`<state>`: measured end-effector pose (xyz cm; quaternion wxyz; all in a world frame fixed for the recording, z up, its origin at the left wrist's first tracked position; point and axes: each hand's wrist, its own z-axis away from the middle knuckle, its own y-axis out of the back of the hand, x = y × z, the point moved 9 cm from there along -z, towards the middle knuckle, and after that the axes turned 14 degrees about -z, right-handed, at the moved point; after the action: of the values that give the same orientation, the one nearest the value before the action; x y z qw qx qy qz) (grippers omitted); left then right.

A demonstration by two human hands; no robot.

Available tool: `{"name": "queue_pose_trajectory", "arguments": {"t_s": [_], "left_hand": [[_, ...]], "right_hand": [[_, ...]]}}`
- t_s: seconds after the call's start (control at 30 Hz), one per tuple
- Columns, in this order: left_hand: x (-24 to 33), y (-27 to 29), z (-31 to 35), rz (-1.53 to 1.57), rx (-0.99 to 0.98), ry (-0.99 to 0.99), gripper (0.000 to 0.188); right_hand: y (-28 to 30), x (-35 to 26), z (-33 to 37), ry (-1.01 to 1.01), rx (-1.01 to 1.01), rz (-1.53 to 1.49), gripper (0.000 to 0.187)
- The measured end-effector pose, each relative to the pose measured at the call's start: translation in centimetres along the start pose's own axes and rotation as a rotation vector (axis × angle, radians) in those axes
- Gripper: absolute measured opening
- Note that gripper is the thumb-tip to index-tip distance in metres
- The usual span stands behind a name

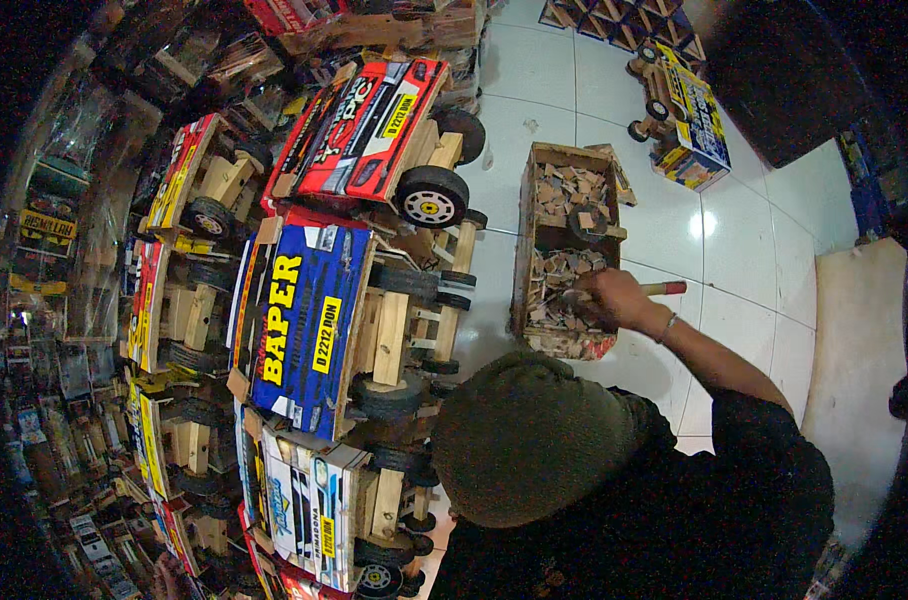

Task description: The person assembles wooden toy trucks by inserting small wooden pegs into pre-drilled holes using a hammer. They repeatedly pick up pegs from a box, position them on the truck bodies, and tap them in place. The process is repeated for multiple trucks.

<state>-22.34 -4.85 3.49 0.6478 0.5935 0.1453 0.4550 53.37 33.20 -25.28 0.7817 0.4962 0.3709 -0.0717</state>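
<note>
At the lower left rim, what looks like part of my left hand [170, 578] shows dimly beside the lowest toy trucks of the left row. Its fingers are too dark to read, and whether it touches a truck is unclear. My right hand is out of the picture. The nearest toy trucks stand tipped in rows, wooden underneath with black wheels: a white one [309, 510], a blue one [309, 330] and a red one [359, 135]. Farther left is a row of yellow and red trucks [149, 310].
A co-worker in a knitted cap [534, 440] sits close in front. The co-worker's hand [619, 303] grips a tool with a red-ended handle [666, 288] over a wooden box [523, 240] of small wood scraps. Another toy truck [696, 125] stands on the tiled floor [744, 240].
</note>
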Motion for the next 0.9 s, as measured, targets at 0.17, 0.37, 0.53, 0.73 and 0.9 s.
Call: {"name": "queue_pose_trajectory", "arguments": {"t_s": [0.17, 0.37, 0.53, 0.73, 0.9], "left_hand": [[-0.3, 0.1, -0.3, -0.037, 0.017, -0.027, 0.050], [-8.5, -2.7, -2.3, 1.540, -0.365, 0.418, 0.058], [-8.4, -2.5, -2.0, 2.214, -0.904, 0.434, 0.066], [-5.3, -2.3, -0.8, 2.261, -1.084, 0.434, 0.066], [-8.7, -2.1, -1.7, 2.292, -0.168, 0.627, 0.061]], "right_hand": [[3.6, 0.5, -0.1, -0.080, -0.020, -0.432, 0.029], [3.6, 0.3, 0.0, -0.163, -0.005, -0.464, 0.033], [5.8, -0.7, 0.5, -0.168, 0.061, -0.040, 0.030], [9.2, -2.4, 0.5, -0.133, 0.112, 0.109, 0.024], [14.7, 2.2, -3.6, -0.119, 0.406, 0.014, 0.025]]}}
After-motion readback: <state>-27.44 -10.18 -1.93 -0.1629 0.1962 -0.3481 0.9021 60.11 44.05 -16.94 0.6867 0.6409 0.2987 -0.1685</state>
